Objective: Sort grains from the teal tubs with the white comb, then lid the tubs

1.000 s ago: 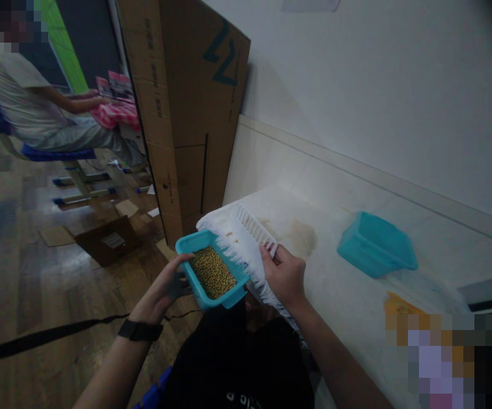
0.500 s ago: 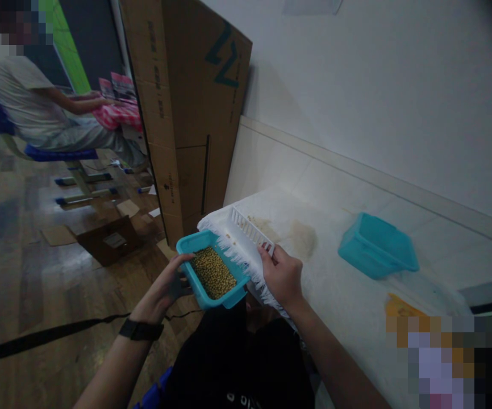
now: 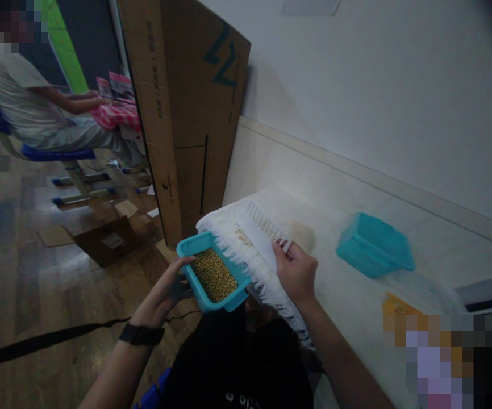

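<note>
Holding a turquoise rectangular plastic tub (image 3: 197, 241) (yellowish round beans (image 3: 215, 275) inside) in the left hand (image 3: 172, 284)
Right of it, the right hand (image 3: 296, 271) grips a slotted white plastic piece (image 3: 263, 241) over fringed white cloth (image 3: 225, 220).

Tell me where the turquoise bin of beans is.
In the head view, the turquoise bin of beans is just below and left of centre, gripped by the left hand beside the fringed white cloth.
</note>
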Action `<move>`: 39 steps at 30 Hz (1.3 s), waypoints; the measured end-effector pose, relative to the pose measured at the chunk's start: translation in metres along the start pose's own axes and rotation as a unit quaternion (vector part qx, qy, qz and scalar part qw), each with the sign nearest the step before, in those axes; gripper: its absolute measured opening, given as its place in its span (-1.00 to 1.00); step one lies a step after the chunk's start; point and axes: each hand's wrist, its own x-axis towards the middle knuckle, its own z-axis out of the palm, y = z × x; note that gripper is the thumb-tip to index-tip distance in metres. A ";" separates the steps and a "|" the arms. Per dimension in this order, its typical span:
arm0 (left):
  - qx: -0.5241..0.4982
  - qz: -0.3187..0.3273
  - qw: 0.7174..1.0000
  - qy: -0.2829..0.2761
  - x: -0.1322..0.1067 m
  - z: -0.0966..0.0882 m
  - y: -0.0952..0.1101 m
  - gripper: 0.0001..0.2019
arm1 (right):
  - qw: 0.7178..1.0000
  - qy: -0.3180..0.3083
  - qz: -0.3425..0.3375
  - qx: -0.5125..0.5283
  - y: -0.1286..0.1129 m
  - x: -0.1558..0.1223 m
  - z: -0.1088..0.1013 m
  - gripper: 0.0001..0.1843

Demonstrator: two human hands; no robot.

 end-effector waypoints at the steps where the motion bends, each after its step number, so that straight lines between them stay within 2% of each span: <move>1: 0.001 0.000 1.000 0.000 0.000 0.000 -0.001 -0.38 | 1.000 -0.004 0.001 -0.003 0.002 0.002 0.000 -0.58; 10: 0.021 0.006 1.000 -0.016 -0.001 0.000 -0.004 -0.17 | 0.999 -0.038 -0.012 -0.021 -0.006 0.015 0.010 -0.66; 19: 0.017 0.006 1.000 -0.014 0.003 0.001 -0.009 -0.17 | 0.998 -0.063 0.004 -0.031 -0.014 0.022 0.013 -0.71; 29: 0.010 0.001 1.000 -0.009 0.007 -0.001 -0.010 -0.07 | 0.999 0.000 0.011 -0.048 -0.022 0.012 0.028 -0.64; 39: 0.015 0.010 1.000 -0.007 0.009 -0.002 -0.012 -0.10 | 0.998 0.014 0.026 -0.051 -0.028 0.005 0.040 -0.63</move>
